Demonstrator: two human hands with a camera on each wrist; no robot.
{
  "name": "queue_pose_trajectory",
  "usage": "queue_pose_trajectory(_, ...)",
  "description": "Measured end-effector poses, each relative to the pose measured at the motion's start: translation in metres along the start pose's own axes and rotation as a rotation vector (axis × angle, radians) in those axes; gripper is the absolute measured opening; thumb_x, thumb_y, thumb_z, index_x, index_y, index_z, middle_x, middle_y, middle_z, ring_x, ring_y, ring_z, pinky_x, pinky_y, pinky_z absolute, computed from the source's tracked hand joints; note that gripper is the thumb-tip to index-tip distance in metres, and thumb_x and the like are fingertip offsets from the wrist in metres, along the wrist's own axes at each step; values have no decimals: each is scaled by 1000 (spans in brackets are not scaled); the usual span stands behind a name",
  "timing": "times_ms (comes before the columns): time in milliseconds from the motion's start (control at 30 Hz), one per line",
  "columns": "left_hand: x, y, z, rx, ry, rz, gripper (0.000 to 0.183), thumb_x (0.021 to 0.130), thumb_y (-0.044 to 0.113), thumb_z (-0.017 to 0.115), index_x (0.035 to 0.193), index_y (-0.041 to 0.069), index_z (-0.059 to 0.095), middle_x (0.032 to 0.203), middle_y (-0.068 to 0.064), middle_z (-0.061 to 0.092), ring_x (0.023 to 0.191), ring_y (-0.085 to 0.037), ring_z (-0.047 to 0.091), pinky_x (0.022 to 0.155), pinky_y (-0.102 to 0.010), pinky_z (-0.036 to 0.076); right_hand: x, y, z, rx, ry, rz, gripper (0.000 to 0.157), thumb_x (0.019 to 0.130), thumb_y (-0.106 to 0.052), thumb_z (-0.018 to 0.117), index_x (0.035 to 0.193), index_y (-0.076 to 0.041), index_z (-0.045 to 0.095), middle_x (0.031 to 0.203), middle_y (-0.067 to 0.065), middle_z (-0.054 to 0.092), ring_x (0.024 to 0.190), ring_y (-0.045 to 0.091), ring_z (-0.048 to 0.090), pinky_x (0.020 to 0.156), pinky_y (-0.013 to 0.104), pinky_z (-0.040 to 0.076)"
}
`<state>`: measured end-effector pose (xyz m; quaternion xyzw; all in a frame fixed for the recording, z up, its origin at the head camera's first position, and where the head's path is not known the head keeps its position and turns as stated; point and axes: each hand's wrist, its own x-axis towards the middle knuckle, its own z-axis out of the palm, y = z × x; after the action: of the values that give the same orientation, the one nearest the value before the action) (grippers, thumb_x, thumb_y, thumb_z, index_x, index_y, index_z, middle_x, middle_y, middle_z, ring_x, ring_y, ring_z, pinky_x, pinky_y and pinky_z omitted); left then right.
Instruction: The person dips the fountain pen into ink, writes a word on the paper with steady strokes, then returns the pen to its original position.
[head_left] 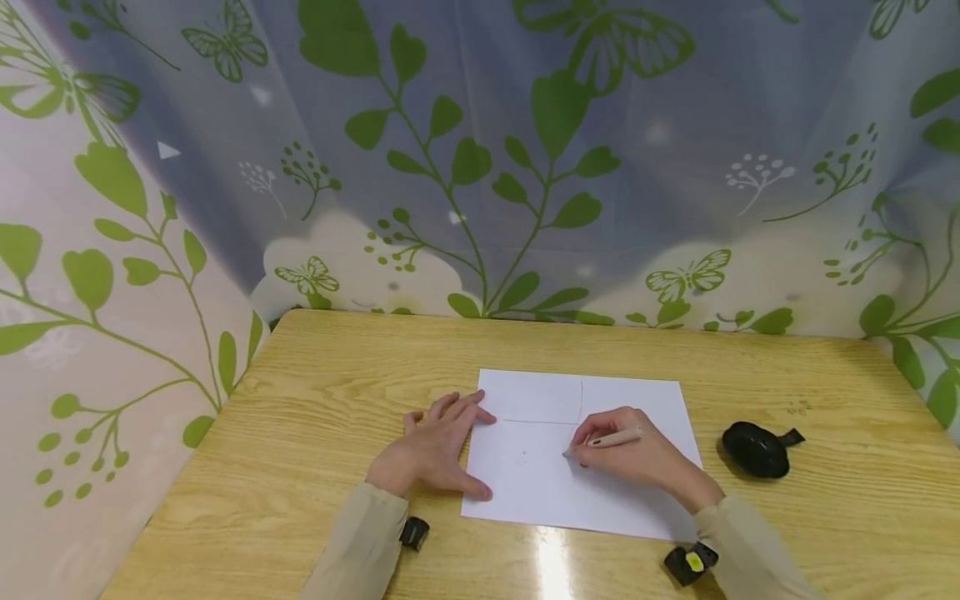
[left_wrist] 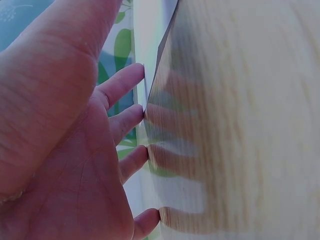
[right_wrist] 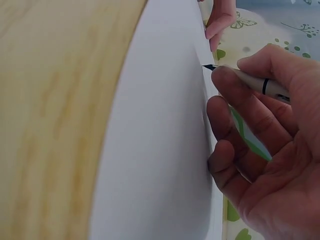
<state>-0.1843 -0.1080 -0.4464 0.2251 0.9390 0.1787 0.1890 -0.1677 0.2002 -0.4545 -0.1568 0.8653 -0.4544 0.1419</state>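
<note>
A white sheet of paper [head_left: 517, 492] lies on the wooden table, with a thin horizontal line and a vertical line drawn on its upper part. My right hand [head_left: 630, 450] pinches a light-coloured pen [head_left: 617, 437] between thumb and fingers, its dark tip right at the paper near the middle. In the right wrist view the pen [right_wrist: 255, 81] shows a black band, and the other fingers curl loosely below it. My left hand [head_left: 435, 450] rests with spread fingers at the sheet's left edge; in the left wrist view its fingertips [left_wrist: 150, 220] touch the table.
To the right of the paper sits a small black dish-like object [head_left: 753, 450] with a short tab. Behind the wooden table [head_left: 360, 358] hangs a curtain [head_left: 480, 208] printed with green leaves and butterflies. Black wrist devices [head_left: 414, 533] show at both sleeves.
</note>
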Motion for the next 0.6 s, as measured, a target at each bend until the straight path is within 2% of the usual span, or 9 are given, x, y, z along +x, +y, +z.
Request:
queue_pose_trajectory(233,0,0,1,-8,2,3,88,69,54,90,141,30,46,173,6,17,158,-34,14,112,-73,19,-2,-5,1,18,-44,-16,10,89,-21,77,92,-11,76,75,-2,73,63,4,55,61,20,45)
queue_pose_trajectory(600,0,0,1,-8,4,1,87,69,53,90,141,30,46,172,7,18,158,-33,15,112,-72,19,-1,-5,9,10,-81,-51,7,89,-20,76,91,-14,76,74,-4,74,62,2,53,59,19,44)
